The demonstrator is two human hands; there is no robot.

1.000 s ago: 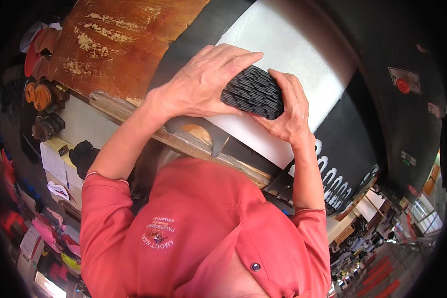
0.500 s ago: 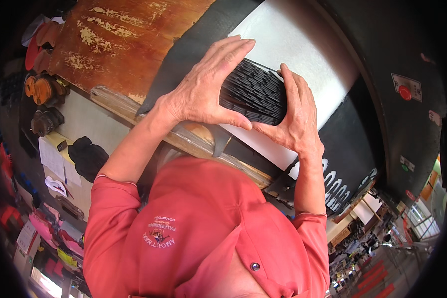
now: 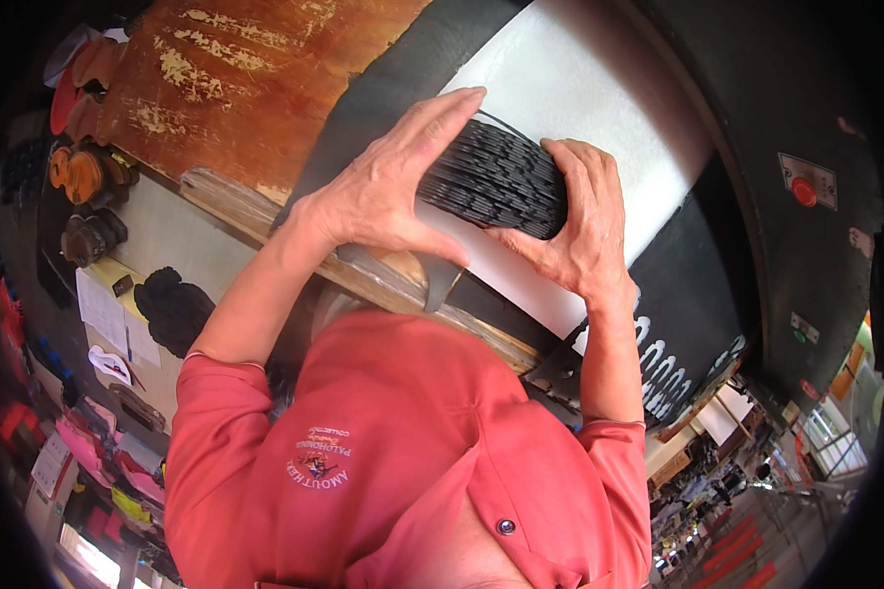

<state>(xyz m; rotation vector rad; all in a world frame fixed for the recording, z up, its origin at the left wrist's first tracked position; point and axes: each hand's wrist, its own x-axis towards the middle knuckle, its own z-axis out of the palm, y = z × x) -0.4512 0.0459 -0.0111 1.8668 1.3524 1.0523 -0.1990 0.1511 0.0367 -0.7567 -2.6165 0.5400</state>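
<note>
Right hand (image 3: 584, 231) curls round the near-right end of a stack of thin black pieces (image 3: 496, 177), thumb below, fingers above. Left hand (image 3: 388, 191) is spread wide at the opposite end, thumb clear of the stack; whether its palm touches, I can't tell. Facing hands probably keep those loose edges together. Beneath lies the white board (image 3: 540, 74), seemingly a flat support, a black sheet (image 3: 373, 113) beside it.

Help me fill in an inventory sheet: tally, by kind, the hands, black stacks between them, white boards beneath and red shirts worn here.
Hands: 2 (left hand, right hand)
Black stack: 1
White board: 1
Red shirt: 1
Total: 5
</note>
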